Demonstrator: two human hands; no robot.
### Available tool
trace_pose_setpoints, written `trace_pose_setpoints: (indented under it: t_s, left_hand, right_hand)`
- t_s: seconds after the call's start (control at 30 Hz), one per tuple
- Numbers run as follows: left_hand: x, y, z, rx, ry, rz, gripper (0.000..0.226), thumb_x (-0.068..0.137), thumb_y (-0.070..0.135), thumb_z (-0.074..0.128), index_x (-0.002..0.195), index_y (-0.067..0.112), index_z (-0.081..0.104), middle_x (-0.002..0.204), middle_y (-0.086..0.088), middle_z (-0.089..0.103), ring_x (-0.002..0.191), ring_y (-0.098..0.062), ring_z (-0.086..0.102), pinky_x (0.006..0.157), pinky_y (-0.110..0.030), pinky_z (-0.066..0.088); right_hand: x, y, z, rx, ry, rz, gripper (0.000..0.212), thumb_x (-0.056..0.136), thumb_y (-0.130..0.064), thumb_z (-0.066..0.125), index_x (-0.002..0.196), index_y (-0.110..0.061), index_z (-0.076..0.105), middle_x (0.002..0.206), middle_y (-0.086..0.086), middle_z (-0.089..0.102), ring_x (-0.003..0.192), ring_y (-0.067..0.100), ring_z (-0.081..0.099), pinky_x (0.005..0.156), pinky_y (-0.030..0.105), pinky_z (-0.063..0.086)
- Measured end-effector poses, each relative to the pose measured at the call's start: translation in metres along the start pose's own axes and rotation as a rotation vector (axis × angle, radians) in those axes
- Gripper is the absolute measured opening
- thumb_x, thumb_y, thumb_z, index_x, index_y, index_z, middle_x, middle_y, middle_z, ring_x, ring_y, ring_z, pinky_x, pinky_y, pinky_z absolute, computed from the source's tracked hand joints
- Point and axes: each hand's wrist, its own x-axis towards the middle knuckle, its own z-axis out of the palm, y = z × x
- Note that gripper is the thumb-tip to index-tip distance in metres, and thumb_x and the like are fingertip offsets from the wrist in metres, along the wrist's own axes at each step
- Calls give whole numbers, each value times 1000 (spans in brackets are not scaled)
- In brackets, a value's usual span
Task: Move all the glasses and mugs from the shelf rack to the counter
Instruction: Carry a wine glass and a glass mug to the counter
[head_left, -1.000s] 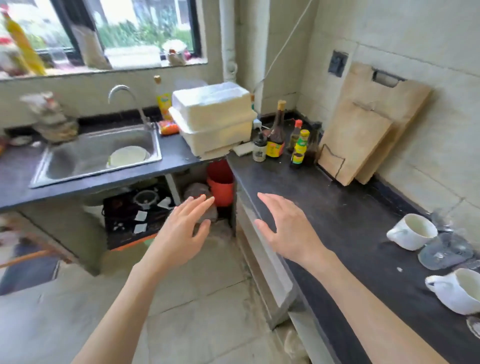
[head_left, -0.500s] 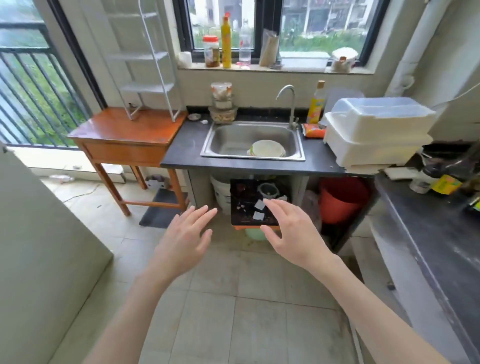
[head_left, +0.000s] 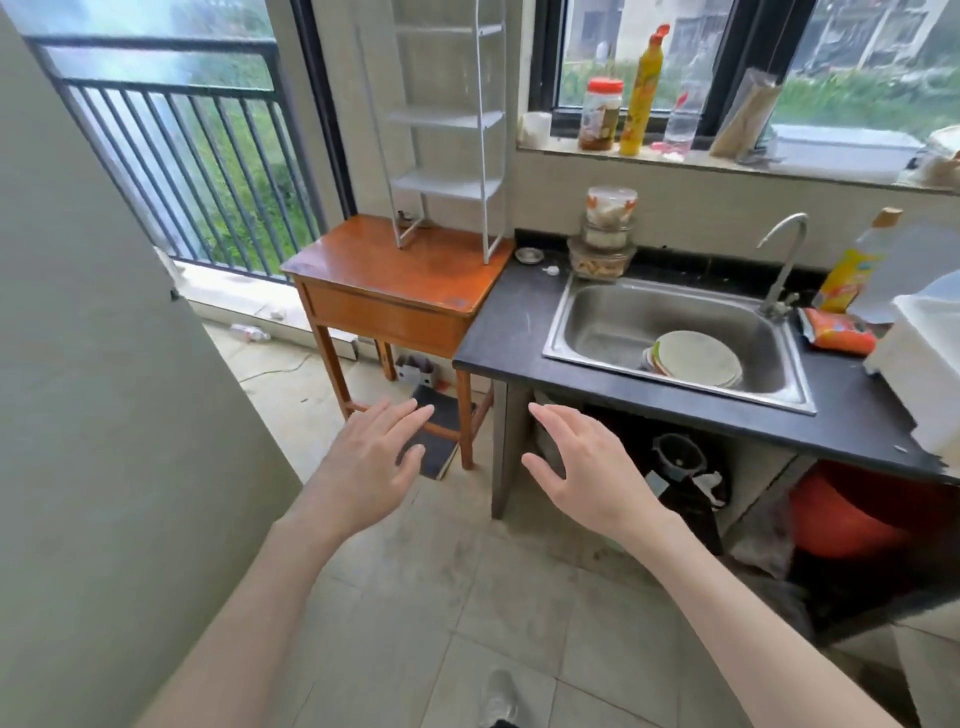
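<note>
From the head camera, the white shelf rack (head_left: 445, 130) stands on the wooden side table (head_left: 400, 280), hard against the end of the dark counter (head_left: 511, 322) with its steel sink (head_left: 675, 332). Every tier of the rack that shows looks bare: no glass or mug sits on any of them, though the top of the rack runs out of frame, so I cannot speak for what is above. No glasses or mugs show on this stretch of counter either; beside the sink there is only a stack of glass containers (head_left: 605, 234), and plates (head_left: 696, 358) lie in the basin. My guess is the rack is cleared or nearly so, with at most a last look left.

The left hand (head_left: 371, 460) and the right hand (head_left: 587, 462) both hover over the floor in front of the table and the counter's end, palms down, fingers straight and spread, touching nothing and carrying nothing.
</note>
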Motion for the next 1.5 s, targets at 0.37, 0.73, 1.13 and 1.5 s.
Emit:
trace_pose_setpoints:
  t_s: [0.37, 0.73, 1.13, 1.5]
  left_hand:
    - [177, -83, -46, 15, 107, -74, 47, 96, 26, 39, 142, 23, 34, 151, 0, 33, 142, -18, 21, 115, -33, 13]
    - [346, -193, -61, -15, 106, -43, 46, 96, 29, 38, 141, 27, 33, 149, 1, 36, 140, -17, 25, 115, -43, 22]
    - [577, -296, -160, -8, 175, 229, 47, 96, 26, 39, 142, 21, 33, 150, -2, 35, 140, -18, 25, 116, -33, 17]
    - [713, -304, -155, -117, 154, 333, 45, 96, 30, 37, 141, 25, 33, 150, 1, 34, 139, -14, 26, 111, -28, 19]
  right_hand:
    - [234, 5, -7, 14, 14, -146, 56, 91, -39, 49, 141, -18, 33, 144, 1, 43, 132, 20, 39, 110, 39, 32]
    - [434, 0, 12, -88, 16, -147, 58, 91, -41, 46, 142, -20, 29, 146, 2, 40, 132, 23, 38, 110, 40, 29]
    - [647, -22, -22, -58, 281, 55, 55, 91, -36, 47, 142, -19, 31, 143, 3, 42, 130, 25, 39, 105, 37, 31]
    - [768, 8, -35, 56, 341, 186, 60, 93, -33, 47, 144, -10, 24, 148, 9, 32, 137, 25, 27, 108, 33, 25]
